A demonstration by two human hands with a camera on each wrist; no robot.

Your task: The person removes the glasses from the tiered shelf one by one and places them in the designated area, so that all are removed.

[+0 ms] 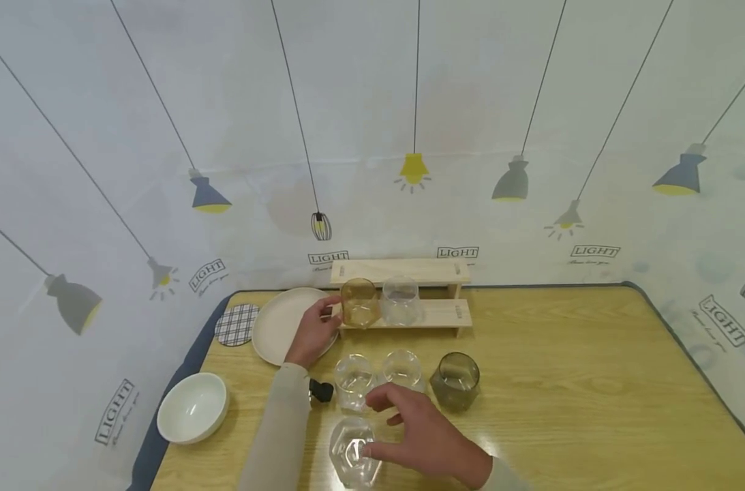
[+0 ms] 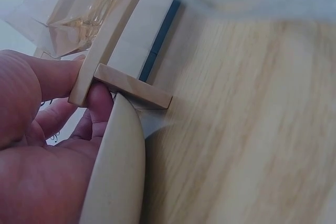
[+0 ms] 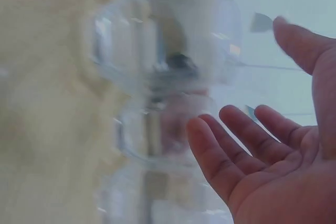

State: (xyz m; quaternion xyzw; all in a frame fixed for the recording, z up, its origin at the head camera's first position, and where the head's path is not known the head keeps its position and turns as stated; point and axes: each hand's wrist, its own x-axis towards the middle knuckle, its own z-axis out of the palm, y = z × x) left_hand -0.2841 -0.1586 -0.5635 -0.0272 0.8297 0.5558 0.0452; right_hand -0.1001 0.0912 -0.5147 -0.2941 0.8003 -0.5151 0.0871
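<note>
My left hand (image 1: pixel 313 332) pinches the left end of the lower shelf of a two-tier wooden rack (image 1: pixel 447 314). In the left wrist view, the thumb lies on top of the shelf board (image 2: pixel 83 85) with fingers curled beneath it. An amber glass (image 1: pixel 360 305) and a clear glass (image 1: pixel 401 302) stand on that lower shelf, the amber one beside my left fingers. My right hand (image 1: pixel 426 436) hovers with spread, relaxed fingers over the near clear glass (image 1: pixel 347 460), holding nothing. Behind it stand a left clear glass (image 1: pixel 352 385) and a right clear glass (image 1: pixel 403 368).
A smoky grey glass (image 1: pixel 457 383) stands right of the clear ones. At the left, a cream plate (image 1: pixel 274 327) lies against the rack's end, near a checked coaster (image 1: pixel 237 325) and a white bowl (image 1: pixel 194 409). A printed curtain (image 1: pixel 372 204) rises behind the wooden table (image 1: pixel 593 389).
</note>
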